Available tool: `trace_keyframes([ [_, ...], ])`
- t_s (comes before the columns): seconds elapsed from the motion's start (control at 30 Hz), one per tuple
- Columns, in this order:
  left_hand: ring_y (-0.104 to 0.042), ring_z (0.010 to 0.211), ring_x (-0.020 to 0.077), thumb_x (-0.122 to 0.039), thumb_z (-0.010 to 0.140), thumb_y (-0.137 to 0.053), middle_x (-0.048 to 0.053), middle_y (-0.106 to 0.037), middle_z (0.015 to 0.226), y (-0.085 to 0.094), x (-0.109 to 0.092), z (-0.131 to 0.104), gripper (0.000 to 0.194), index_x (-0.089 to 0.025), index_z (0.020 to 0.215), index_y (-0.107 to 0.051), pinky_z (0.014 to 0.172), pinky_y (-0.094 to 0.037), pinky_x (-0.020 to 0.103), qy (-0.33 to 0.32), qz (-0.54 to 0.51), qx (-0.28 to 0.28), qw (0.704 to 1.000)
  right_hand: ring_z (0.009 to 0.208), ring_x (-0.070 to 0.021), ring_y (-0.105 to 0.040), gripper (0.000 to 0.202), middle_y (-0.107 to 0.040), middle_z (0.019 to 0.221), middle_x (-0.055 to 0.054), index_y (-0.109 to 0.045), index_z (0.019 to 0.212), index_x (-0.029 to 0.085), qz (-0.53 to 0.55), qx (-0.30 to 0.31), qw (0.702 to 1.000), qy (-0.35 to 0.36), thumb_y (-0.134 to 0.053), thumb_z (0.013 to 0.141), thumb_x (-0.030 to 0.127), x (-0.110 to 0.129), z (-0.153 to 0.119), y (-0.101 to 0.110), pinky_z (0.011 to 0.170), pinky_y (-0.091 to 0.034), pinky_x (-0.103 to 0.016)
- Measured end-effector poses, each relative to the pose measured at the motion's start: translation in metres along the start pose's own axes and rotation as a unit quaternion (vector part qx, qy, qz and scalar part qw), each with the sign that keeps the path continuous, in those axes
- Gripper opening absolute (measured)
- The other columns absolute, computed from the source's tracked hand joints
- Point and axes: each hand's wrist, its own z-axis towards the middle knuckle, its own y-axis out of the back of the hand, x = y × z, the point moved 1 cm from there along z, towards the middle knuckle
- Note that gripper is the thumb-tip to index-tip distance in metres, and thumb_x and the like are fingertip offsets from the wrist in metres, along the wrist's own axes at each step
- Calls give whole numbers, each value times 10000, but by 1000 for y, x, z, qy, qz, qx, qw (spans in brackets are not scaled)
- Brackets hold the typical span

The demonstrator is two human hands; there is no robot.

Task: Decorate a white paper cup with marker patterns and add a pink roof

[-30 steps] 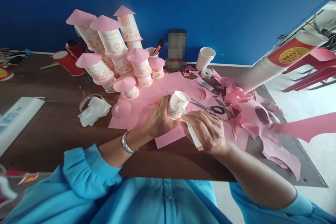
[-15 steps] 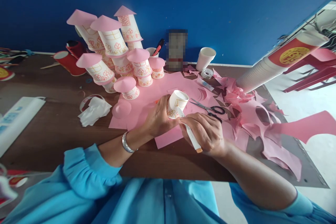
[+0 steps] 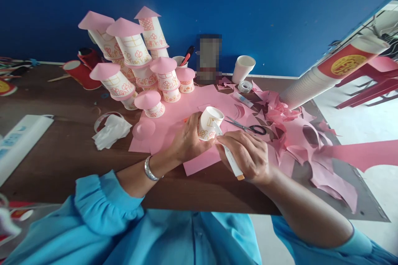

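Observation:
My left hand [image 3: 190, 138] is wrapped round a small white paper cup [image 3: 207, 122], its closed base facing up and tilted. Orange flowers and a yellowish window outline are drawn on its side. In my right hand [image 3: 248, 155] is a white marker [image 3: 231, 158] with an orange end, its tip against or very close to the cup's wall. Just beyond my right hand lie scissors [image 3: 245, 126] with dark handles, partly covered by the hand. Pink paper [image 3: 174, 128] spreads beneath the cup.
Decorated cup towers [image 3: 133, 47] with pink cone roofs stand back left. Pink scraps [image 3: 311, 145] cover the right side near a long stack of cups [image 3: 311, 76]. A white cup [image 3: 243, 69], tape roll [image 3: 245, 87] and glue tube [image 3: 243, 99] sit at the back.
My right hand and the marker have shifted slightly right, the tip moving along the cup's side. My left hand and the cup stay nearly in place.

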Motion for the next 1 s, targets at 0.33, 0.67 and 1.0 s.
trace_keyframes([
  [0.33,-780,980,283,-356,861,-751,107,-732,1153,0,-1,1,554,-222,1328,-484,770,-661,393,10,0,10,1000,706,-184,-729,175,-776,857,-66,-637,1107,132,-4,11,1000,2,-711,968,55,-2,0,0,638,-599,-320],
  [0.67,-775,1008,281,-313,826,-789,94,-736,1166,4,-1,4,563,-228,1290,-481,806,-670,405,39,-23,19,999,680,-187,-734,152,-773,814,-68,-640,1078,114,6,22,1000,3,-705,958,48,1,-3,-2,604,-583,-319],
  [1.0,-775,1012,271,-295,851,-770,104,-745,1192,3,0,3,555,-233,1319,-480,820,-673,404,35,-55,6,998,693,-183,-729,131,-772,825,-70,-645,1081,136,3,2,1000,5,-682,975,69,0,1,2,626,-592,-312],
])
